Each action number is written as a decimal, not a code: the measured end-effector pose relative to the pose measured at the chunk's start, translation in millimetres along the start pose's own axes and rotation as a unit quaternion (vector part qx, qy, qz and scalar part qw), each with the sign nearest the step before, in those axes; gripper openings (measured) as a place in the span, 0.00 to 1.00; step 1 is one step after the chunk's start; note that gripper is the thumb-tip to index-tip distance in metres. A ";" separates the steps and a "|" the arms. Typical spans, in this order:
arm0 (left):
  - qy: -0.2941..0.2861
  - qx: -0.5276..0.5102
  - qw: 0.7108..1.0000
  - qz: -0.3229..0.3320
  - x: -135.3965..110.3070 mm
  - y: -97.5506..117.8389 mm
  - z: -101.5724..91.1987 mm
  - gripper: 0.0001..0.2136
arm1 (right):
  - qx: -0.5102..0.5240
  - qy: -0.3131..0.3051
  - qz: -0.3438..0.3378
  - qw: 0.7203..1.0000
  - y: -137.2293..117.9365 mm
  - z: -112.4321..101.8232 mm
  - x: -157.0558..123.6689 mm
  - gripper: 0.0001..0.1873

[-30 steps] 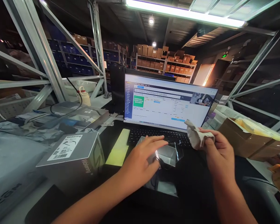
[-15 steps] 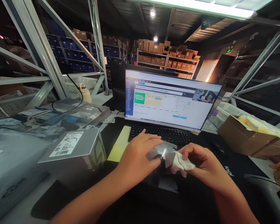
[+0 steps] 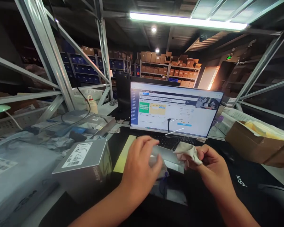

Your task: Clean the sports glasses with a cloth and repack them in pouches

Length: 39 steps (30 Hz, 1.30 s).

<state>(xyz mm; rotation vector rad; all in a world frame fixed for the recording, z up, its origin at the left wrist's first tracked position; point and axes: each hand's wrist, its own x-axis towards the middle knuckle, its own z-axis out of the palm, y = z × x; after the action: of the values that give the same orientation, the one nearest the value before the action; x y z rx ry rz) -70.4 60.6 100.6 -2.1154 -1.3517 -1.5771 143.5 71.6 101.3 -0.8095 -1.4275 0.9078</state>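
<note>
My right hand (image 3: 214,167) pinches a crumpled off-white cloth (image 3: 187,153) with zigzag-cut edges. My left hand (image 3: 140,160) is raised over the dark mat, its fingers curled but apart, with nothing plainly held. Just beyond and beside its fingertips lies a shiny silver-grey tray or open box (image 3: 175,166), partly hidden by the hand. Greyish see-through plastic (image 3: 159,168) shows next to the left thumb, blurred. A thin black curved piece (image 3: 169,126) stands out before the monitor; what it belongs to is unclear.
A grey box with a white label (image 3: 100,160) stands left on the mat, by large grey plastic bags (image 3: 19,151). Ahead are the keyboard (image 3: 161,141), a lit monitor (image 3: 161,116) and a yellow-green strip (image 3: 124,154). A brown carton (image 3: 246,142) sits at right.
My left hand has lifted off the shiny piece and its fingers have spread. The right hand has drawn the cloth away to the right. The view has tilted up slightly.
</note>
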 end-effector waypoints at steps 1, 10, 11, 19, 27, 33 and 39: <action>-0.030 -0.012 0.999 -0.003 -2.5 2.6 1.5 0.19 | 0.022 0.017 0.006 1.000 0.7 2.7 0.9 0.19; -0.177 -0.076 0.974 -0.119 -24.7 14.2 25.9 0.41 | -0.003 -0.019 -0.007 1.000 3.9 30.4 -17.4 0.16; -0.174 -0.081 0.972 -0.139 -26.1 13.3 27.6 0.42 | -0.020 -0.021 -0.020 0.999 3.8 31.1 -18.5 0.14; -0.151 -0.042 0.981 -0.113 -34.4 9.7 33.9 0.40 | -0.157 -0.009 -0.101 0.982 8.0 31.2 -17.9 0.10; -0.165 0.037 0.985 -0.029 -31.6 10.3 35.6 0.37 | -0.224 0.024 -0.165 0.960 15.3 31.4 -20.5 0.18; -0.192 0.034 0.981 0.012 -25.0 9.9 33.6 0.37 | -0.120 0.039 -0.016 0.992 9.0 24.7 -14.3 0.25; -0.281 -0.019 0.959 0.025 -19.6 4.0 28.8 0.48 | 0.084 -0.002 0.138 0.987 2.5 10.4 -3.8 0.29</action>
<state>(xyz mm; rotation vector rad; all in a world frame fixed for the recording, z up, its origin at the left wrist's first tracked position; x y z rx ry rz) -48.6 64.9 73.6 -2.7262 -1.3986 -1.0161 133.2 68.6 97.4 -0.8905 -1.2406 1.2241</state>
